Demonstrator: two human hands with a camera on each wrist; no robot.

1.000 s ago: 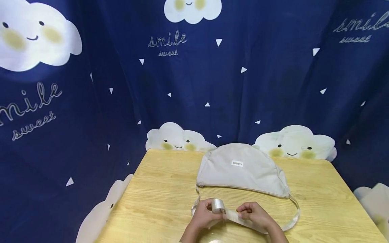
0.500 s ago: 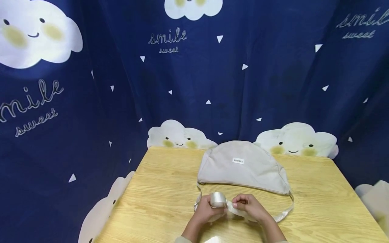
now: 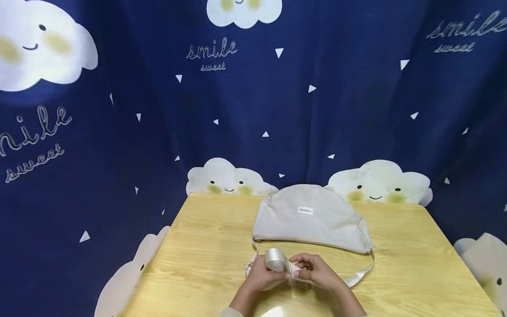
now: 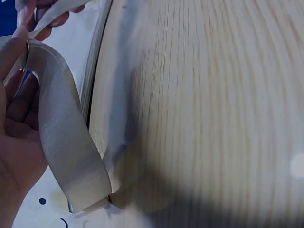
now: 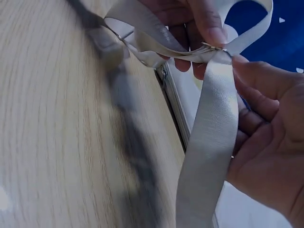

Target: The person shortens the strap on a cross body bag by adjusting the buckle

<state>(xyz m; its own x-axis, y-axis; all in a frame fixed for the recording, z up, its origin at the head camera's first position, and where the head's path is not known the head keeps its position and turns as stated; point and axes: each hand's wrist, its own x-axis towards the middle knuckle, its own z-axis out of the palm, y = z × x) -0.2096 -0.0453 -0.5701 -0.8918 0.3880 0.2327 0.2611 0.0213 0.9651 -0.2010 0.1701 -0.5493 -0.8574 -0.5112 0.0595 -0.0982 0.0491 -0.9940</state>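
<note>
One beige strap stands looped at roughly seven o'clock from the half-moon bag on the wooden table. The left hand, on the loop's eight o'clock side, has its thumb and fingers closed in a pinch on the strap beside a metal slider. The right hand, at three o'clock of that slider, pinches the strap too, its other fingers curled. A dark-blue, cloud-printed curtain hangs at twelve o'clock beyond the table.
</note>
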